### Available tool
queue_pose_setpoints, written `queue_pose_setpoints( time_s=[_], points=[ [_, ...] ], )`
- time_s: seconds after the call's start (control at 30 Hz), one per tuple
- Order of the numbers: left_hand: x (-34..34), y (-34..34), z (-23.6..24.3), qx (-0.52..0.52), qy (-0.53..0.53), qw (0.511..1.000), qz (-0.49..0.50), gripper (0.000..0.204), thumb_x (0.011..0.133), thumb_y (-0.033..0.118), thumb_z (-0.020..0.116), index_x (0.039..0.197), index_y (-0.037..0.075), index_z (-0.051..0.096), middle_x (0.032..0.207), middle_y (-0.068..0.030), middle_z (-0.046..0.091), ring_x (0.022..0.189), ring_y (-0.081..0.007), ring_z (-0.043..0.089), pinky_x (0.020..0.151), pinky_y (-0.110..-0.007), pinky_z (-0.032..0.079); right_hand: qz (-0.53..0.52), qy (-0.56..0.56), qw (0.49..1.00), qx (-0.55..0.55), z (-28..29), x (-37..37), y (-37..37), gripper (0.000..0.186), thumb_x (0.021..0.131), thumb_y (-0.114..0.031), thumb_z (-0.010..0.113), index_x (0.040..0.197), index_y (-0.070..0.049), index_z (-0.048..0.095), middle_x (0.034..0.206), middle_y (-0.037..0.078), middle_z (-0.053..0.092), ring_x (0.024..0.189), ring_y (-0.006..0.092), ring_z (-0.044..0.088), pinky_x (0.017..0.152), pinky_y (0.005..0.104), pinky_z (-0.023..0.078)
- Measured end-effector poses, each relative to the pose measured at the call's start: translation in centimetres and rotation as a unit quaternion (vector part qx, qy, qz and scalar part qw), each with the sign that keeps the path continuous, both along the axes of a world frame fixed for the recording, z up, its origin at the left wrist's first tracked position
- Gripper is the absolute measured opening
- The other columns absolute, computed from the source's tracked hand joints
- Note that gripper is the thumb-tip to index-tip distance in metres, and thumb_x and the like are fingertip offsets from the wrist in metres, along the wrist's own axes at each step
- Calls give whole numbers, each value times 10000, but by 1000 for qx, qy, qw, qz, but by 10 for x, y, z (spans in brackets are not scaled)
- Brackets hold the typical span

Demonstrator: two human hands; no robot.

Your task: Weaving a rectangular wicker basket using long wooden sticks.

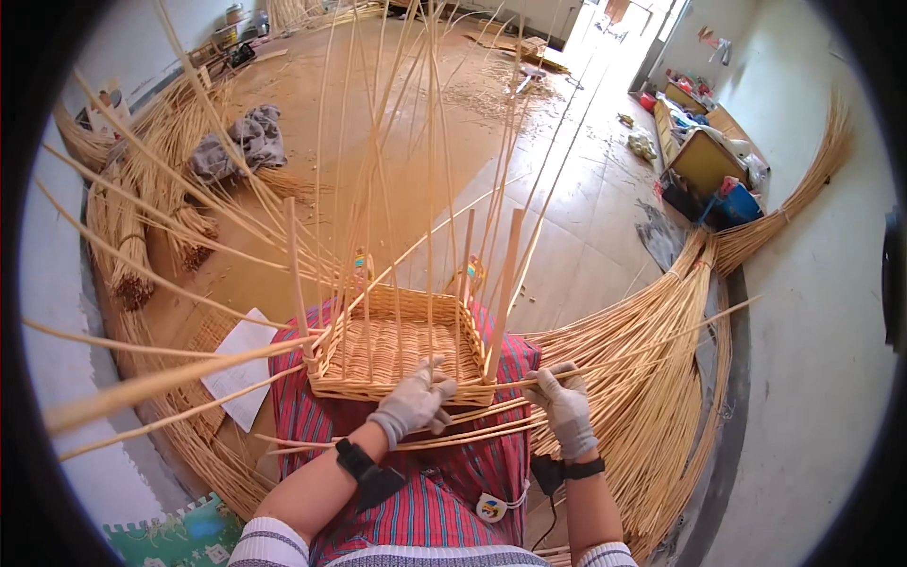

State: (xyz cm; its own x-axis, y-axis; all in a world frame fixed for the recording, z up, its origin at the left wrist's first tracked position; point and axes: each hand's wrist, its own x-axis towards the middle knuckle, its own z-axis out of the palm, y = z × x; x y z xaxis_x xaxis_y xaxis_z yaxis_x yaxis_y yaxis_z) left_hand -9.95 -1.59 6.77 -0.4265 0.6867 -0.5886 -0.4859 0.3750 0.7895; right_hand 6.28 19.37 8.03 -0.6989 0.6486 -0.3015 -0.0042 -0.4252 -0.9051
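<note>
A shallow rectangular wicker basket (351, 388) rests on my lap, over a red striped cloth (402, 515). Wooden posts (506, 293) rise at its corners, and long thin stakes fan upward and out to the left. My left hand (414, 403), in a pale glove, grips the middle of the near wall with its fingertips over the rim. Just off the near right corner, my gloved right hand (564, 413) pinches a long wicker rod (661, 338) that runs from the rim out to the right. Several loose rod ends cross the cloth below the basket.
A big bundle of rods (624, 406) fans over the floor at my right. More bundles (128, 231) and a grey patterned cloth (248, 142) lie at the left. White paper (241, 373) is beside my lap. A cluttered wooden box (707, 163) stands by the right wall.
</note>
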Motion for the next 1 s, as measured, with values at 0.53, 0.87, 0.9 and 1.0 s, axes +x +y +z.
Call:
queue_pose_setpoints(
  time_s=[0.53,0.87,0.9,1.0],
  points=[
    [9,20,-32,-22,93,984,152,233,1044,309,537,979,97,610,599,-43,579,393,-143,542,333,-324,389,38,46,896,440,-2,-238,-41,748,936,-6,622,1589,-189,307,1537,176,418,1363,232,481,1069,314,426],
    [8,26,-23,-102,66,979,163,180,1008,243,614,938,78,602,568,-22,533,373,-129,507,319,-309,358,-9,126,942,311,60,-122,-64,527,1068,-191,501,1548,-38,348,1539,182,425,1394,226,436,1119,352,379],
    [10,25,-27,-102,82,977,171,157,995,211,633,926,73,604,567,-11,532,374,-127,505,322,-311,360,-8,129,968,214,63,-109,-68,423,1059,-145,508,1459,-21,453,1388,172,548,1243,171,540,1012,323,462],
    [14,19,-52,-13,134,975,176,142,987,186,646,917,69,605,594,-15,552,378,-126,510,327,-310,364,-101,244,943,205,5,-60,-58,222,1042,-89,516,1256,-34,535,987,65,584,854,143,573,806,310,530]
  ],
)
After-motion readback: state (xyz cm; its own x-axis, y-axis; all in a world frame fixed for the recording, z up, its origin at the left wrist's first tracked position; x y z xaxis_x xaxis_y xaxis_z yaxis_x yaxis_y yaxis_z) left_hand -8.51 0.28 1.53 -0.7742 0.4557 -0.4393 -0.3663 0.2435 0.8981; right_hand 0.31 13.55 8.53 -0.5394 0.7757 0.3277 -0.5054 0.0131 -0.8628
